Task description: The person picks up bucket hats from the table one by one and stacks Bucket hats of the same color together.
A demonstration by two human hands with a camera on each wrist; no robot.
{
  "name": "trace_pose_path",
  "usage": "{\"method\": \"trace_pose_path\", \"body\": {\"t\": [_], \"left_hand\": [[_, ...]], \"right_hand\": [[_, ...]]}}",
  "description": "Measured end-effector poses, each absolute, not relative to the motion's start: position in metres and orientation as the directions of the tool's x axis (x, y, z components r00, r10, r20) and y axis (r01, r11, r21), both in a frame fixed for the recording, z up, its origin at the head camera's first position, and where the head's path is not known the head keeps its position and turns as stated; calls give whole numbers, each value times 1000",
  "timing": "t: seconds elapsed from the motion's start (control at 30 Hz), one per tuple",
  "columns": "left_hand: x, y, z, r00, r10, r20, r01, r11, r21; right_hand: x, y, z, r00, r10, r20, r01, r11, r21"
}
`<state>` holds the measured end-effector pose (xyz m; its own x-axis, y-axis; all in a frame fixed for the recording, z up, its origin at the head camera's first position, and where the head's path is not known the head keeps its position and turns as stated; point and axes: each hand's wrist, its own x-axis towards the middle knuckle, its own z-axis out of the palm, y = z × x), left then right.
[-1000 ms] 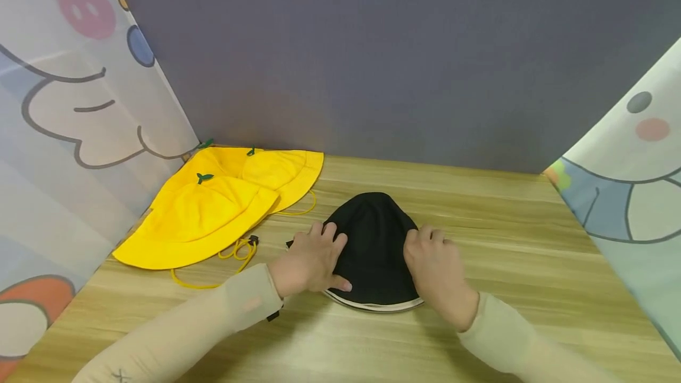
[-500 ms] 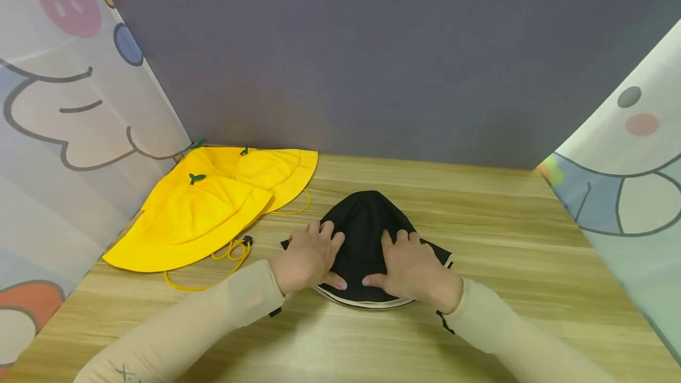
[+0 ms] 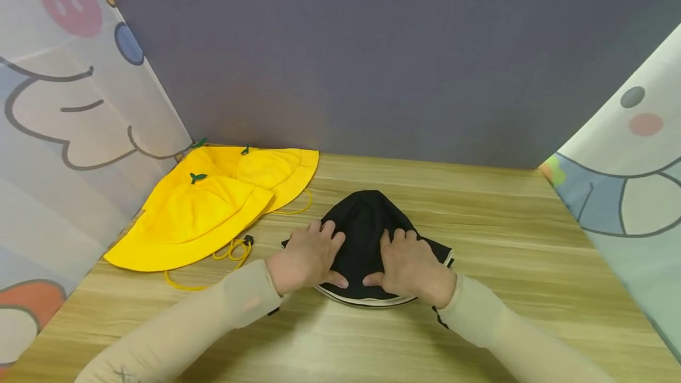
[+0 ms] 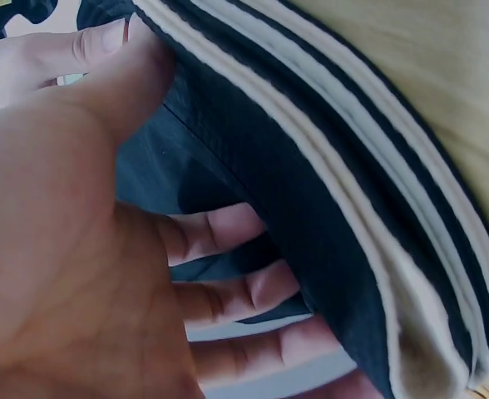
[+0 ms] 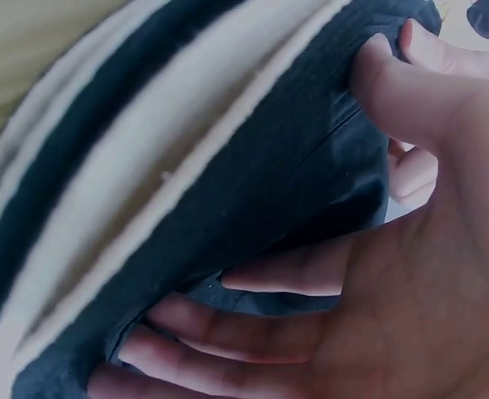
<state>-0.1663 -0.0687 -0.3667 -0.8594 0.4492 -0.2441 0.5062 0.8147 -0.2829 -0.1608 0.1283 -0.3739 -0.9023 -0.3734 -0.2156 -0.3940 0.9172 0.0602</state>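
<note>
A black bucket hat [image 3: 366,211] with pale-trimmed edges lies folded at the middle of the wooden table. The wrist views show several dark and pale layers along its brim [image 4: 311,141]; whether it is one hat or a stack I cannot tell. My left hand [image 3: 305,259] rests on the hat's left side, fingers spread and thumb toward the middle. Across from it, my right hand [image 3: 409,265] rests on the right side, its thumb pointing at the left one. In the right wrist view, the fingers [image 5: 228,341] lie along the dark cloth.
Yellow bucket hats [image 3: 186,223] with green sprout tips overlap at the back left. A yellow cord with a black toggle [image 3: 247,240] trails from them. Behind the table [image 3: 505,217] stands a grey panel [image 3: 340,58], with printed cartoon curtains [image 3: 80,111] on either side.
My right hand has moved left from the hat's right edge onto its front, and the right brim corner now shows. My left hand stays on its side. The head view shifted slightly.
</note>
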Motion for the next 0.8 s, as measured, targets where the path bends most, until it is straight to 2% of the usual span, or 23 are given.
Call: {"method": "trace_pose_path", "body": {"t": [0.17, 0.33, 0.43, 0.6, 0.8], "left_hand": [[-173, -73, -362, -844, 475, -250, 527, 820, -222], [-184, -88, -352, -837, 500, -225, 521, 852, -47], [-193, -107, -347, -864, 470, -183, 474, 880, 23], [-205, -152, -343, -915, 387, -112, 387, 922, 24], [-219, -199, -346, -944, 328, -44, 327, 944, 39]], "right_hand": [[-165, 134, -373, -902, -359, -238, -380, 924, 48], [-167, 144, -373, -899, -359, -251, -381, 924, 40], [-170, 149, -373, -897, -365, -249, -386, 922, 39], [-177, 156, -373, -897, -371, -242, -391, 920, 39], [-185, 168, -374, -906, -346, -244, -363, 931, 27]]}}
